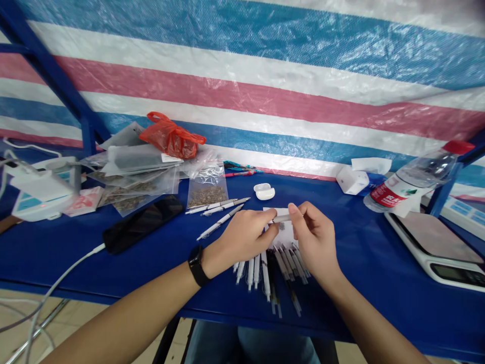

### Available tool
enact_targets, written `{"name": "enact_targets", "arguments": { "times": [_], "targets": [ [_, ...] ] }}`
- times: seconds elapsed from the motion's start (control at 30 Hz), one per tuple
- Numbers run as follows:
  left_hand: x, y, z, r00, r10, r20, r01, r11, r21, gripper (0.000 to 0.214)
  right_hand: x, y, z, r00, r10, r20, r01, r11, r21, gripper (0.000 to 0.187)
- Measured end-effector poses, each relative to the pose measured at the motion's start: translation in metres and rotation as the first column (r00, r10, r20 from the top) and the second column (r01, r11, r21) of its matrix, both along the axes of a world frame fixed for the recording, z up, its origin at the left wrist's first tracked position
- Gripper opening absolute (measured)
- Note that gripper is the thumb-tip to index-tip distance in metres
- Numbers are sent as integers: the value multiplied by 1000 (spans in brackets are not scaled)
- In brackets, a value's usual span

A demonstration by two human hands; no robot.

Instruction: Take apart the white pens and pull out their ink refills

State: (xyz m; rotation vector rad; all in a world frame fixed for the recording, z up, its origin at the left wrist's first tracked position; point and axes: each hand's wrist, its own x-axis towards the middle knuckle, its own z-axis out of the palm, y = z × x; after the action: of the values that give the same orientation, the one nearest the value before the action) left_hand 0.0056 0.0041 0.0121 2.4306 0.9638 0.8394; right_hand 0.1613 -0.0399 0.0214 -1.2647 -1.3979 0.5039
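My left hand (246, 230) and my right hand (317, 240) meet over the middle of the table. Between their fingertips lies a slim white pen barrel (282, 218), pinched at both ends. Beneath it is a white sheet of paper (290, 238) with a small grey pile (282, 226), perhaps springs, too small to be sure. Below the hands, several white pen barrels (256, 271) fan out beside grey-white pen parts (290, 263) and thin refills (294, 299). To the left of my left hand, a few white pens (220, 222) rest at a slant.
At left lie a black phone (144, 225) on a cable, zip bags (132, 189) of brown bits, a red plastic bag (172, 136) and a white device (47, 187). An earbud case (264, 191) stands behind the hands. Rightward are a bottle (413, 177) and a scale (439, 242).
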Motion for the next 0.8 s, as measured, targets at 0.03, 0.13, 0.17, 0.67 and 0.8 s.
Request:
{"name": "enact_targets", "arguments": {
  "times": [0.03,0.13,0.17,0.67,0.8],
  "targets": [
    [0,-1,-1,1000,0,-11,0,1000,18,23,0,0,0,1000,-13,-1,13,1000,-2,53],
    [1,-1,-1,1000,2,-25,-1,999,45,23,-1,0,1,999,-27,-18,27,1000,-7,57],
    [0,-1,-1,1000,3,-28,-2,999,40,22,-1,0,1,999,-21,-25,21,1000,-6,55],
    [1,-1,-2,999,15,-52,-12,998,66,21,-1,0,0,998,-35,-43,35,999,6,52],
    [0,0,2,1000,14,-22,-13,999,34,19,-3,1,1,997,40,-62,-38,999,28,29]
  ]
}}
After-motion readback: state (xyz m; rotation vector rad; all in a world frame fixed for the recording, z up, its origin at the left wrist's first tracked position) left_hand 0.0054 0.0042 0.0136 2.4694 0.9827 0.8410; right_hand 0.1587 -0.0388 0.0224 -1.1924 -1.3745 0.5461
